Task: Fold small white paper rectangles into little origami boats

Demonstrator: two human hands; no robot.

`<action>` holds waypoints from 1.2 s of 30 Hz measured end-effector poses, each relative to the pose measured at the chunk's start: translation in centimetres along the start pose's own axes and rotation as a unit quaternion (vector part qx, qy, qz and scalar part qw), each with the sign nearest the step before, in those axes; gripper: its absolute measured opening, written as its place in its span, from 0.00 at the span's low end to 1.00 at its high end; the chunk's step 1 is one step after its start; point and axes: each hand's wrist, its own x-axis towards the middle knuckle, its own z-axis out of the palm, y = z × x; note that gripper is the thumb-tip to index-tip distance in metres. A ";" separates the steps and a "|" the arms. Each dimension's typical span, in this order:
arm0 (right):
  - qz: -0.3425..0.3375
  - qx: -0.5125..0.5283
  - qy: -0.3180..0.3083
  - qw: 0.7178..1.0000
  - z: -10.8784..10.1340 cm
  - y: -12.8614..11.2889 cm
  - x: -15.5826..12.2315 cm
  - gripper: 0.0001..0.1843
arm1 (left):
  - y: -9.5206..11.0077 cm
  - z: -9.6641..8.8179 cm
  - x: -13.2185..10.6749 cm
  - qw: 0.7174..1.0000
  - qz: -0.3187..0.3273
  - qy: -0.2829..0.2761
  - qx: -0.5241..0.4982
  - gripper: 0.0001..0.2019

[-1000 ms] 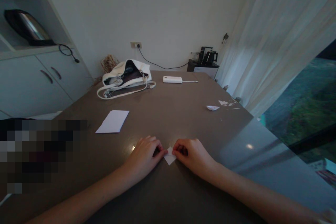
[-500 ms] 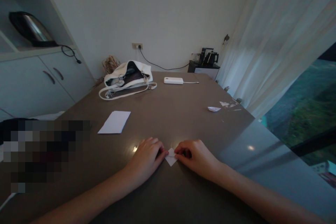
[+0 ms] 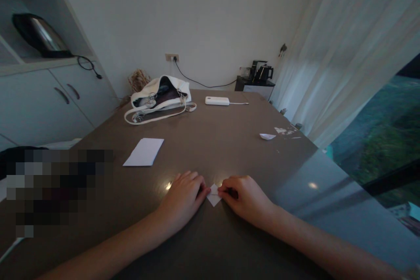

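A small white folded paper piece (image 3: 213,195) lies flat on the dark brown table (image 3: 229,148), close to its near edge. My left hand (image 3: 183,197) rests to its left with fingers curled, the fingertips pressed on the paper's left corner. On the other side, my right hand (image 3: 244,197) is closed too, pinching the paper's right corner against the tabletop. Both forearms lie on the table.
A folded white sheet (image 3: 143,152) lies to the left. Farther back are a white handbag (image 3: 159,98) and a white power bank (image 3: 217,101) with a cable. A tiny paper boat (image 3: 267,136) and scraps sit near the right edge by the curtain. Cabinets stand left.
Both hands stay pinched on the small paper; they and the paper have hardly shifted, only the view has moved slightly.
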 end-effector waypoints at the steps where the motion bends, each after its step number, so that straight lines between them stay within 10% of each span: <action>1: 0.000 -0.011 0.003 1.000 0.1 0.0 -0.1 0.07 | 0.0 0.0 0.0 1.000 0.003 0.003 0.001 0.10; 36: -0.069 -0.164 -0.074 0.981 -3.6 -0.1 -0.6 0.14 | -2.4 -0.8 0.8 0.986 0.035 -0.024 -0.161 0.10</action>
